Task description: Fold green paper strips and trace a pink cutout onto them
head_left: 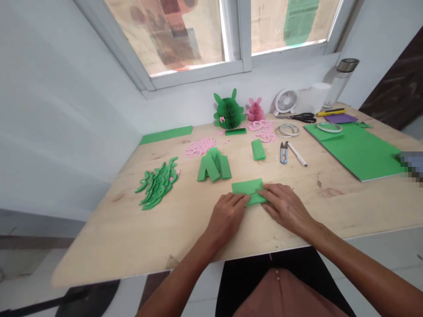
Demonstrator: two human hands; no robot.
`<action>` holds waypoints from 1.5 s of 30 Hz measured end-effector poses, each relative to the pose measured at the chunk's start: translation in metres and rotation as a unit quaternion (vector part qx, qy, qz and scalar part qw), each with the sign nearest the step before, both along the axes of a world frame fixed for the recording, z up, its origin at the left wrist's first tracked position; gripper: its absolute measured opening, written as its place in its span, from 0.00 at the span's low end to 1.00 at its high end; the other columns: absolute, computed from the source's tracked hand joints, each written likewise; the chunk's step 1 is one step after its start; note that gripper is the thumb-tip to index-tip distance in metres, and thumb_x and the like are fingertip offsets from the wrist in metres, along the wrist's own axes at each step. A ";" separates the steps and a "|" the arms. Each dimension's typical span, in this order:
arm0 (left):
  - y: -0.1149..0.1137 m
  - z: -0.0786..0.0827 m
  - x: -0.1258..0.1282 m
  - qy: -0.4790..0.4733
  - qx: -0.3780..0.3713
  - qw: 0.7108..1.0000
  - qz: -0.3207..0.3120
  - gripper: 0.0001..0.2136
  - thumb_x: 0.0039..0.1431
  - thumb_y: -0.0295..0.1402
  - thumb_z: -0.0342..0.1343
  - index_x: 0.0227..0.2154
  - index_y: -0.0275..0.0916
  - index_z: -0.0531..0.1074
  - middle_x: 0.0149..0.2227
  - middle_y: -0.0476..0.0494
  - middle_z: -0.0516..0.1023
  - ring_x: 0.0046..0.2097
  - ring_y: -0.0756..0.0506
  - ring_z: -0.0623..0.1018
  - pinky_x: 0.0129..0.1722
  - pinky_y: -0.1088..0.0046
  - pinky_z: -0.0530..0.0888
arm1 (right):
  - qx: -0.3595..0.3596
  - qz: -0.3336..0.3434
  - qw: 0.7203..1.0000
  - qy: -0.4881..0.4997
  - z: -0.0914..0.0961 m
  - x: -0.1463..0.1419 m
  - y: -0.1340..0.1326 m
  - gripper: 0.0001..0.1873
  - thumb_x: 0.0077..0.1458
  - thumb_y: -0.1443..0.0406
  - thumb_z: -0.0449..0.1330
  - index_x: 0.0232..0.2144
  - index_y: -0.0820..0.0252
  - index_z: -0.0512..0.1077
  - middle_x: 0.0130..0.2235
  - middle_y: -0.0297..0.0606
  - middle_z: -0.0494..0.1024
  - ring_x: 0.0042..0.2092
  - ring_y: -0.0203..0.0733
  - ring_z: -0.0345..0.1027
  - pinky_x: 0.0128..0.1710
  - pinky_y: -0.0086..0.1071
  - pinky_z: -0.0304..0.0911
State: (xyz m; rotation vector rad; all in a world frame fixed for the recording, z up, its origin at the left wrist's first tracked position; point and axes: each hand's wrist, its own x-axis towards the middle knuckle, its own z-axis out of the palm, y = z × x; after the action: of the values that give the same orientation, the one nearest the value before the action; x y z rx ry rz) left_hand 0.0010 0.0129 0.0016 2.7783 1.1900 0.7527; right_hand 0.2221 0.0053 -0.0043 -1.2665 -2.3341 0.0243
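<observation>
A small green paper sheet [247, 186] lies on the table in front of me, its near part folded over. My left hand [227, 215] grips the folded edge at the near left, fingers pressed together on the paper. On the right side, my right hand [284, 206] holds the same sheet, with its fingertips on top and the thumb by the near edge. Just beyond stand folded green paper strips [214, 166], like small tents. A small folded green paper piece [258, 149] lies farther back.
Green paper cut-outs [160, 185] and pink scraps [201, 147] lie to the left. Behind are a green honeycomb paper figure [228, 112], a pink one [255, 110] and a fan [286, 101]. Thread snips [283, 153], a pen [296, 154] and large green sheets [366, 152] lie right.
</observation>
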 end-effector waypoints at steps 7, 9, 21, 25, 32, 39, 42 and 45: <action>0.026 0.015 -0.003 -0.073 -0.093 0.993 -0.007 0.13 0.59 0.27 0.52 0.46 0.39 0.73 0.41 0.43 0.81 0.42 0.43 0.78 0.44 0.63 0.74 | 0.012 0.011 1.000 -0.016 0.015 -0.008 0.019 0.08 0.58 0.68 0.55 0.38 0.61 0.74 0.38 0.46 0.78 0.42 0.50 0.69 0.44 0.44 0.61; 0.035 0.023 -0.004 -0.126 -0.144 0.982 -0.006 0.14 0.59 0.29 0.54 0.47 0.40 0.73 0.42 0.43 0.81 0.43 0.43 0.79 0.46 0.62 0.73 | 0.000 0.003 1.000 -0.002 0.016 -0.008 0.026 0.08 0.58 0.68 0.54 0.36 0.61 0.74 0.35 0.45 0.78 0.40 0.49 0.69 0.43 0.43 0.61; 0.059 0.035 0.019 -0.575 -0.505 0.643 -0.028 0.32 0.44 0.32 0.69 0.55 0.38 0.68 0.45 0.38 0.78 0.46 0.42 0.78 0.45 0.66 0.74 | -0.408 0.042 0.779 0.474 0.035 -0.017 0.053 0.20 0.51 0.50 0.61 0.34 0.62 0.73 0.30 0.36 0.77 0.32 0.41 0.71 0.33 0.33 0.65; 0.061 0.031 0.025 -0.610 -0.520 0.597 -0.033 0.20 0.44 0.35 0.69 0.42 0.34 0.76 0.39 0.38 0.80 0.43 0.41 0.79 0.43 0.65 0.75 | -0.441 0.053 0.740 0.505 0.028 -0.025 0.059 0.26 0.46 0.45 0.63 0.34 0.62 0.73 0.28 0.35 0.76 0.30 0.40 0.70 0.34 0.35 0.66; 0.067 0.010 0.028 -0.633 -0.499 0.591 0.031 0.21 0.38 0.41 0.71 0.35 0.32 0.79 0.31 0.38 0.81 0.34 0.42 0.80 0.37 0.64 0.76 | -0.442 0.064 0.754 0.481 0.011 -0.029 0.063 0.26 0.46 0.43 0.62 0.29 0.62 0.73 0.23 0.32 0.70 0.28 0.38 0.66 0.30 0.32 0.63; 0.068 -0.003 0.032 -0.612 -0.478 0.626 0.070 0.19 0.39 0.44 0.70 0.27 0.33 0.79 0.26 0.42 0.79 0.30 0.46 0.77 0.35 0.69 0.74 | -0.419 0.063 0.784 0.453 0.002 -0.026 0.064 0.25 0.49 0.44 0.61 0.23 0.61 0.67 0.20 0.28 0.61 0.23 0.32 0.54 0.24 0.27 0.52; 0.068 -0.006 0.032 -0.605 -0.458 0.645 0.091 0.18 0.39 0.45 0.69 0.25 0.33 0.79 0.24 0.44 0.77 0.28 0.48 0.74 0.32 0.72 0.72 | -0.421 0.063 0.789 0.443 -0.001 -0.026 0.063 0.24 0.50 0.45 0.60 0.24 0.60 0.68 0.21 0.28 0.61 0.23 0.32 0.54 0.23 0.27 0.51; 0.068 -0.007 0.032 -0.600 -0.440 0.660 0.104 0.18 0.40 0.46 0.68 0.24 0.34 0.78 0.22 0.46 0.75 0.26 0.49 0.73 0.31 0.73 0.70 | -0.420 0.066 0.792 0.439 -0.004 -0.026 0.062 0.23 0.51 0.46 0.59 0.26 0.60 0.69 0.22 0.30 0.63 0.24 0.34 0.56 0.24 0.28 0.53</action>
State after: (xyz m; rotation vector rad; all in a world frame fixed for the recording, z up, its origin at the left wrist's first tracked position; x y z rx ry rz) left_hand 0.0332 0.0805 -0.0050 0.9210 1.0259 1.2205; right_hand 0.1957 0.0677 -0.0083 -1.0453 -1.5300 1.4983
